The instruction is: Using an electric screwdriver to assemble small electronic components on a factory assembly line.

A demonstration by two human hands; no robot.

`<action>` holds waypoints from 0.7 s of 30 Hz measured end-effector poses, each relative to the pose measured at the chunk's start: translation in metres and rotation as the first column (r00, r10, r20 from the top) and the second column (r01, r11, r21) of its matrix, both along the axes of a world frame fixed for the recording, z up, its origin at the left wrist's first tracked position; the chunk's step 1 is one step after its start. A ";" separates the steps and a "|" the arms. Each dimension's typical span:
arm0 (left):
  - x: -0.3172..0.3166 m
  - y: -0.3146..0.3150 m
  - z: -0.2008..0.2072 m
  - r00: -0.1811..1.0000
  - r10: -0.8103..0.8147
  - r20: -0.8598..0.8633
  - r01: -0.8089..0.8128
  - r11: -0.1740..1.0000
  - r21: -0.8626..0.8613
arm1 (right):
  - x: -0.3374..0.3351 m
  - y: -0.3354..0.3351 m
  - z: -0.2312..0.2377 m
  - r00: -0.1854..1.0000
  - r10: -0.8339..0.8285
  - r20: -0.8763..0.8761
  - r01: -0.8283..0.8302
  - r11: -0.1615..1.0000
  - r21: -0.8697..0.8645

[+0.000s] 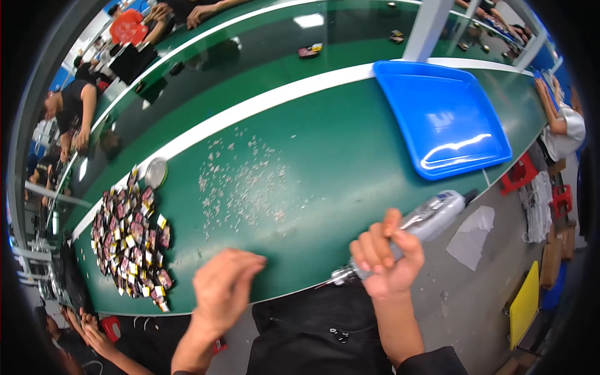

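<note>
My right hand [389, 257] is wrapped round a grey electric screwdriver [431, 215] with its bit pointing left, near the bench's front edge. My left hand [224, 286] hovers over the same edge, its fingers drawn together; whether anything small is between the fingertips is hidden. Many tiny silvery pieces [244, 181] lie scattered on the green bench top [337, 169] beyond my left hand. To the left of them is a heaped pile of small black parts [131, 240] with white and yellow bits on them.
An empty blue tray [447, 119] lies at the right of the bench. A round tin [156, 172] stands behind the pile. A green conveyor [262, 62] with a few small parts runs along the far side. Other people sit around; a yellow board [524, 306] is at the right.
</note>
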State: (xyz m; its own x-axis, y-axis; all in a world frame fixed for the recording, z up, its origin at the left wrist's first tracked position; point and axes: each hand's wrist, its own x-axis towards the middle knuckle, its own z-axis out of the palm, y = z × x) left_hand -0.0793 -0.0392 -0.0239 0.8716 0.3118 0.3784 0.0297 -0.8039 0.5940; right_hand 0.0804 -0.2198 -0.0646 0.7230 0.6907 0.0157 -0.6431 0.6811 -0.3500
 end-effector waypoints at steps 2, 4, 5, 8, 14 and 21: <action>0.007 -0.027 -0.008 0.999 -0.027 0.034 0.035 0.960 -0.278 | 0.000 -0.012 0.000 0.997 -0.080 0.012 0.080 0.997 0.019; 0.007 -0.041 -0.017 0.992 -0.087 0.091 0.119 0.887 -0.447 | -0.002 -0.018 0.005 0.996 -0.086 -0.012 0.087 0.995 0.042; 0.005 -0.047 -0.021 0.987 -0.097 0.132 0.153 0.835 -0.528 | -0.004 -0.020 0.010 0.994 -0.106 -0.024 0.107 0.992 0.073; -0.006 -0.062 -0.030 0.990 -0.003 0.142 0.120 0.561 -0.819 | -0.017 -0.014 0.028 0.986 -0.168 -0.022 0.169 0.982 0.089; -0.004 -0.073 -0.033 0.982 -0.042 0.185 0.189 0.300 -0.935 | -0.028 -0.012 0.044 0.963 -0.261 0.073 0.250 0.960 0.128; -0.004 -0.074 -0.032 0.979 -0.074 0.190 0.203 0.278 -0.939 | -0.032 -0.010 0.036 0.971 -0.217 0.099 0.205 0.972 0.117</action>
State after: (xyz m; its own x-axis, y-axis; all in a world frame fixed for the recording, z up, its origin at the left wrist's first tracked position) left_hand -0.0833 -0.1130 -0.0561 0.9231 0.3842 -0.0188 -0.1241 0.3436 0.9309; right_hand 0.0487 -0.2302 -0.0282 0.8420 0.5128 0.1678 -0.4423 0.8342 -0.3294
